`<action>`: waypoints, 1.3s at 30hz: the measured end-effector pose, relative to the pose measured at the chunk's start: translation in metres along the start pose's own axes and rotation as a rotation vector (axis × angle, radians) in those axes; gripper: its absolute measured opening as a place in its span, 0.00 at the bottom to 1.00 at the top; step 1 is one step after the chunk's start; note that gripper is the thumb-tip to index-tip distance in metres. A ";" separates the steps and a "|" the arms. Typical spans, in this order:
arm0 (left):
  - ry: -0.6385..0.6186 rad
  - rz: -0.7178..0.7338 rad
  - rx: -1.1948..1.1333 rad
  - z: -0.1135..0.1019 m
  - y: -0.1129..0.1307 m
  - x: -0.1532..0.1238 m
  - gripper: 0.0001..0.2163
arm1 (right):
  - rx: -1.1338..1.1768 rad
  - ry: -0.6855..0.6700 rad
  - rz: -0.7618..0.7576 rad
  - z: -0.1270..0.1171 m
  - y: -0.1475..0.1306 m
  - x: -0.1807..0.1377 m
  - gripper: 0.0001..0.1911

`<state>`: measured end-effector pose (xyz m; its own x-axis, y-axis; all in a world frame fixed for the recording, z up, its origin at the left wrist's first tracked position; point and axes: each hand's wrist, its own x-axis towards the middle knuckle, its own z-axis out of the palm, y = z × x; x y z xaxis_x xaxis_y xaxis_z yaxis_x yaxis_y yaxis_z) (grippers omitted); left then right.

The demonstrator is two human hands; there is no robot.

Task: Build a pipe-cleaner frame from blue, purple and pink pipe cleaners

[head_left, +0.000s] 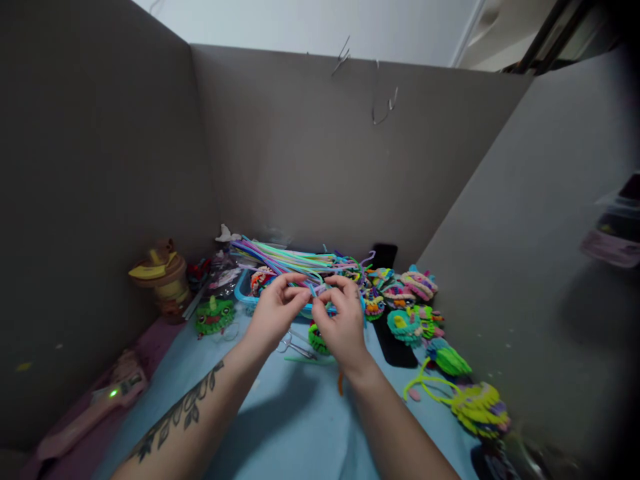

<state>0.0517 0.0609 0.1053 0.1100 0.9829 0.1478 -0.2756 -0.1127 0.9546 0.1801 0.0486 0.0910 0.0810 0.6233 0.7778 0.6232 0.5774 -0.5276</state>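
Observation:
My left hand [275, 307] and my right hand [344, 323] are raised above the table with their fingertips almost meeting. Both are closed in a pinch on a short light-blue pipe cleaner [313, 291], much of it hidden by the fingers. Just behind them, a bundle of long pastel pipe cleaners [285, 255] lies across a blue plastic basket [243, 291]. Below the hands are a pair of scissors [299, 348], a green fuzzy piece [317, 339] partly covered by my right hand, and a loose green pipe cleaner [305, 361].
Several colourful pipe-cleaner figures [420, 283] line the right side, beside a black phone-like slab [397, 347]. A green figure [215, 317] and a brown-yellow cup [170, 287] stand left. A pink device [100, 413] glows green. Grey panels [310, 160] enclose the table.

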 end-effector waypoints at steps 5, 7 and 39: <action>0.046 -0.017 -0.041 0.003 0.000 -0.003 0.17 | -0.061 0.050 -0.084 0.004 -0.003 -0.004 0.09; 0.055 -0.008 -0.025 0.003 0.002 -0.004 0.17 | -0.062 0.045 -0.106 0.003 -0.004 -0.004 0.09; 0.024 0.788 1.403 -0.010 -0.006 -0.011 0.07 | -0.135 -0.229 -0.002 0.003 0.005 -0.001 0.11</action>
<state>0.0421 0.0522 0.0954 0.3531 0.6188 0.7017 0.7972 -0.5916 0.1205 0.1811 0.0525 0.0871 -0.0889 0.7344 0.6729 0.7225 0.5126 -0.4640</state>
